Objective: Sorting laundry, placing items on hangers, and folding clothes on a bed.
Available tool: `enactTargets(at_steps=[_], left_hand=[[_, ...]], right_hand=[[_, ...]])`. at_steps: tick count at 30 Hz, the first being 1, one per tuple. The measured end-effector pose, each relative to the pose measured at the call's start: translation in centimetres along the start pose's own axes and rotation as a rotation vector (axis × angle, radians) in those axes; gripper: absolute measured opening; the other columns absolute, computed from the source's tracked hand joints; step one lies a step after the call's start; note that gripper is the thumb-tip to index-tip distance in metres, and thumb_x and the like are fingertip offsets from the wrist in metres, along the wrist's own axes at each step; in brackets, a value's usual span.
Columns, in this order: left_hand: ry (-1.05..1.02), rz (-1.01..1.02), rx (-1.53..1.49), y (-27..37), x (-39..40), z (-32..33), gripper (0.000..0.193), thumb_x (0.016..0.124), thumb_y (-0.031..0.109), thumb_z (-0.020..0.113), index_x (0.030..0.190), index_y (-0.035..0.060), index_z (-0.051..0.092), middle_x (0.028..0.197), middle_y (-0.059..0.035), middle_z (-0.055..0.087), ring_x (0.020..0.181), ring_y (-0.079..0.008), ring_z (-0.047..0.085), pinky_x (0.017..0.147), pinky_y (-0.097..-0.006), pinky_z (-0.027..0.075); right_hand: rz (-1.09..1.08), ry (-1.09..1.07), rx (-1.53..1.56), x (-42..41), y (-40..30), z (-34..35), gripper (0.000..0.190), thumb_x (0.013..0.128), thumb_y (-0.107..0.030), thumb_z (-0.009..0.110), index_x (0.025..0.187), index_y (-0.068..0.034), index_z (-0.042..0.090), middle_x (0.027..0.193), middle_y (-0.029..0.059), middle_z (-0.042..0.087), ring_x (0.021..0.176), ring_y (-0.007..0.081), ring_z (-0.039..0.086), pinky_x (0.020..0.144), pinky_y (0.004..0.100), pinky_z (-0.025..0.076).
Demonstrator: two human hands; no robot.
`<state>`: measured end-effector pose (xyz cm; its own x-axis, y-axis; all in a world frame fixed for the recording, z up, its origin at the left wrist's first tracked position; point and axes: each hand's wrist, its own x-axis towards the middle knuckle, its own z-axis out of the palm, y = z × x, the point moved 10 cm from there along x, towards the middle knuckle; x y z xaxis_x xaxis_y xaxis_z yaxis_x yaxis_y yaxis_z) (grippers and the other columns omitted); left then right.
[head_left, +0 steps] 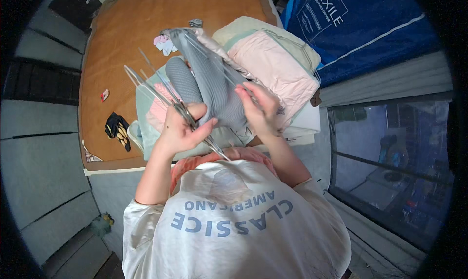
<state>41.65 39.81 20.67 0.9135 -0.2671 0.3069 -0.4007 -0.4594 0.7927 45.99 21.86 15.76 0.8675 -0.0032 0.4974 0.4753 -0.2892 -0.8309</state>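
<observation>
My left hand grips a bundle of thin metal clothes hangers, and its thumb lies against a grey ribbed knit garment. The fingers and thumb of my right hand close on a thin hanger that runs across the same garment. This garment is bunched between my hands, above the bed's near edge. Beneath my left hand shows a pink ribbed cloth on pale green bedding. Behind the grey garment a shiny pale pink fabric is partly hidden.
Folded pink and pale green bedding lies at right on a bed with a brown mat. Small clothes, a black patterned cloth and a red-and-white item rest there too. A blue clothes-dryer cover stands at far right.
</observation>
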Motion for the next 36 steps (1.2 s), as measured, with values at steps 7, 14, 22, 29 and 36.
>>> enactTargets(at_steps=[7, 14, 22, 29, 36], left_hand=[[0.292, -0.065, -0.252, -5.5, -3.4, -4.7, 0.012, 0.069, 0.005, 0.065, 0.067, 0.0019, 0.053, 0.057, 0.0001, 0.043, 0.053, -0.0094, 0.038, 0.050, -0.0276, 0.031], [0.442, -0.141, 0.151, -5.3, -0.7, -4.3, 0.035, 0.071, 0.020, 0.078, 0.093, -0.0004, 0.061, 0.079, -0.0084, 0.065, 0.071, -0.0163, 0.060, 0.065, -0.0297, 0.046], [0.272, -0.474, 0.189, -10.2, 0.0, 0.9, 0.047, 0.075, 0.029, 0.078, 0.108, -0.0016, 0.065, 0.077, -0.0166, 0.069, 0.065, -0.0214, 0.065, 0.062, -0.0326, 0.049], [0.074, -0.555, 0.017, -9.9, 0.4, 3.9, 0.027, 0.077, 0.018, 0.075, 0.096, -0.0003, 0.070, 0.076, -0.0083, 0.067, 0.066, -0.0150, 0.061, 0.062, -0.0284, 0.047], [0.017, -0.248, -0.225, -4.5, -0.5, 2.2, 0.015, 0.077, 0.010, 0.074, 0.086, -0.0009, 0.068, 0.070, -0.0042, 0.065, 0.064, -0.0090, 0.056, 0.059, -0.0249, 0.044]], right_hand=[[0.555, -0.096, 0.763, 1.4, 3.6, -7.8, 0.022, 0.087, -0.001, 0.058, 0.107, -0.002, 0.048, 0.073, 0.0126, 0.064, 0.054, 0.0099, 0.058, 0.046, 0.0192, 0.041], [0.588, -0.191, 0.569, -1.3, 2.6, -3.3, 0.035, 0.084, 0.005, 0.060, 0.098, -0.009, 0.031, 0.065, 0.0045, 0.060, 0.048, 0.0051, 0.051, 0.041, 0.0171, 0.030], [0.499, -0.028, 0.382, -3.2, 3.6, -2.4, 0.042, 0.079, -0.003, 0.073, 0.098, -0.005, 0.036, 0.059, -0.0003, 0.052, 0.051, 0.0056, 0.049, 0.048, 0.0196, 0.036], [0.294, 0.011, -0.119, -4.3, 7.2, 1.1, 0.046, 0.079, -0.024, 0.079, 0.097, -0.003, 0.041, 0.058, 0.0042, 0.053, 0.049, 0.0111, 0.050, 0.051, 0.0269, 0.042], [0.219, 0.012, -0.248, 1.1, 6.0, 4.2, 0.051, 0.071, -0.031, 0.082, 0.093, -0.002, 0.047, 0.061, 0.0085, 0.055, 0.058, 0.0302, 0.059, 0.057, 0.0400, 0.047]])
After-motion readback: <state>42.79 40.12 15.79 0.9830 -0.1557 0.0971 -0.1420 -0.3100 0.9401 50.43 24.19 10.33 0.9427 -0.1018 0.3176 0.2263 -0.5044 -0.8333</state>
